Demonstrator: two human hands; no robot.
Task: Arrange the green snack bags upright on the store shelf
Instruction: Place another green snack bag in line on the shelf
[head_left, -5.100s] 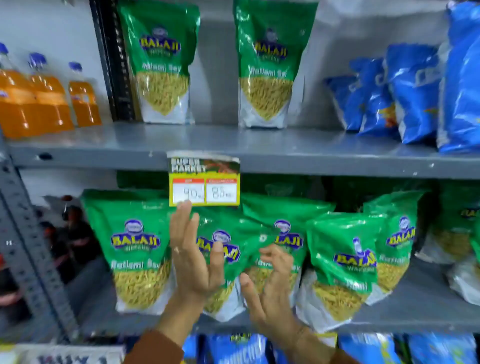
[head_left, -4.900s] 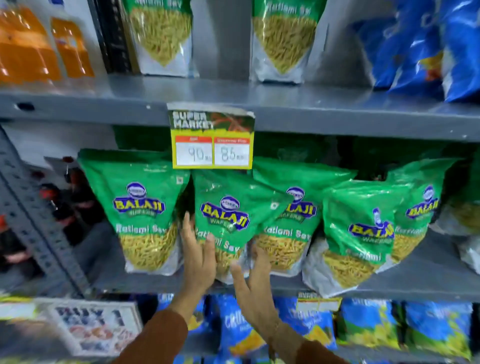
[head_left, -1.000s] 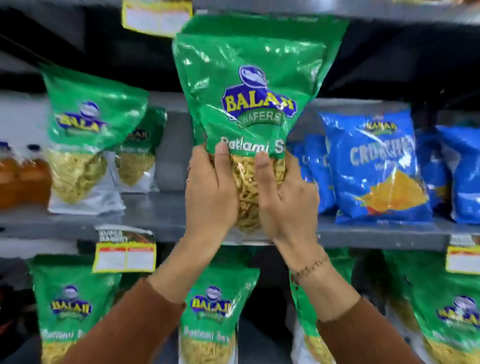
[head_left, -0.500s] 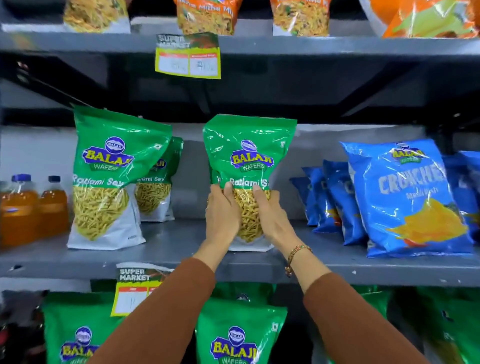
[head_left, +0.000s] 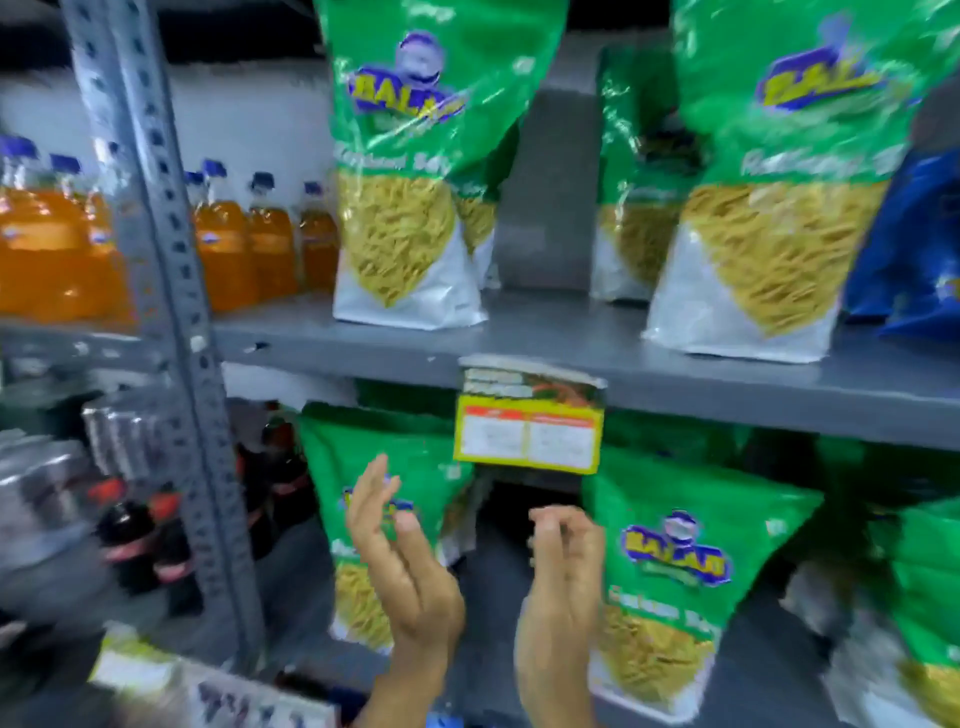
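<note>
Two green snack bags stand upright at the front of the upper grey shelf (head_left: 597, 358): one at the left (head_left: 410, 166), one at the right (head_left: 779, 197), with another green bag (head_left: 636, 208) behind. On the lower shelf a green bag (head_left: 363, 499) stands behind my left hand (head_left: 405, 566), and a second green bag (head_left: 670, 566) stands just right of my right hand (head_left: 561, 587). Both hands are empty, raised in front of the dark gap between those two bags. My left hand's fingers are spread; my right hand's fingers are loosely curled.
A yellow price tag (head_left: 530, 421) hangs from the upper shelf edge. A perforated grey upright (head_left: 171, 322) divides the rack. Orange drink bottles (head_left: 244, 244) stand left of it, dark bottles (head_left: 130, 540) below. Blue snack bags (head_left: 914, 249) sit at the far right. More green bags (head_left: 930, 597) fill the lower right.
My hands have let go of the green bag, which now stands on the upper shelf, and have dropped empty to the lower shelf. The view has tilted down and left.
</note>
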